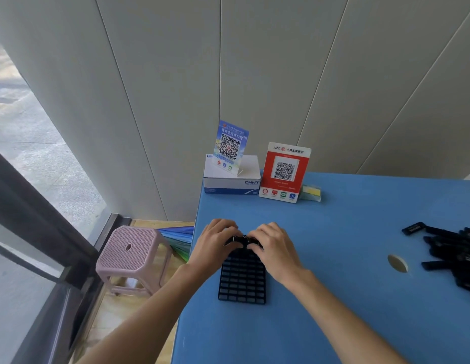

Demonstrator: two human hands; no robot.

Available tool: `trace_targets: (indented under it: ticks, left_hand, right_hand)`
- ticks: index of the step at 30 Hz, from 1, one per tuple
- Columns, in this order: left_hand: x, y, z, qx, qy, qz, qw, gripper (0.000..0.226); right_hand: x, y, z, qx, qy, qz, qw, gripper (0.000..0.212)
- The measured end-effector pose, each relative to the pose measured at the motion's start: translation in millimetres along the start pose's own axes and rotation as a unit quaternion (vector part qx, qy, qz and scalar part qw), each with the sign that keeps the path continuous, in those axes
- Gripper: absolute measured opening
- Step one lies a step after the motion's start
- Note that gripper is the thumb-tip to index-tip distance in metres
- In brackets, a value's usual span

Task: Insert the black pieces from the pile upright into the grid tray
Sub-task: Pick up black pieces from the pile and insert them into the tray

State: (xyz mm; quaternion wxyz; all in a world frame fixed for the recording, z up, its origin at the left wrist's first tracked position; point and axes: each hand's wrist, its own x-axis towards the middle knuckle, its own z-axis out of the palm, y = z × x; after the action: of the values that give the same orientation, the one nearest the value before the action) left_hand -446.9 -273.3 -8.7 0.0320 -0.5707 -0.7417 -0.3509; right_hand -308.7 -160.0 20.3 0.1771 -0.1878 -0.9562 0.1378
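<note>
A black grid tray [241, 282] lies on the blue table [333, 298], near its left edge. My left hand [215, 243] and my right hand [275, 248] meet over the tray's far end, fingers curled down onto black pieces [243, 239] that stand at that end. The fingers hide most of those pieces, and I cannot tell which slots they sit in. The nearer rows of the tray show open cells. A pile of long black pieces [454, 253] lies at the table's right edge.
At the table's far side stand a white box [231, 179] with a blue QR card [231, 143] on it, a red QR sign [285, 172] and a small yellow packet [311, 193]. A round hole [397, 263] is in the tabletop. A pink stool [131, 253] stands on the floor to the left.
</note>
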Motion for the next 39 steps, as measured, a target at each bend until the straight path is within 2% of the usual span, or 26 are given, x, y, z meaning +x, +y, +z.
trace_targets:
  ticks: [12, 23, 28, 32, 39]
  left_hand:
    - [-0.2, -2.8, -4.2, 0.029, -0.020, 0.039, 0.999, 0.014]
    - [-3.7, 2.5, -1.5, 0.078, -0.015, 0.011, 0.997, 0.017]
    - [-5.2, 10.0, -6.6, 0.094, -0.032, -0.010, 0.995, 0.025]
    - [-10.0, 17.6, -14.6, 0.112, -0.031, -0.031, 0.993, 0.043]
    - [-16.1, 47.8, -5.0, 0.137, -0.047, 0.033, 0.989, 0.051]
  right_hand:
    - [-4.5, -0.7, 1.1, -0.032, 0.032, -0.033, 0.998, 0.021]
    - [-5.5, -0.6, 8.9, -0.026, 0.030, -0.005, 0.999, 0.020]
    - [-10.6, -2.2, 1.9, -0.037, 0.010, -0.003, 0.999, 0.034]
    - [-25.8, 3.9, -16.0, -0.059, 0.017, 0.041, 0.997, 0.047]
    - [-76.3, 24.4, -52.5, -0.120, 0.028, 0.151, 0.981, 0.045]
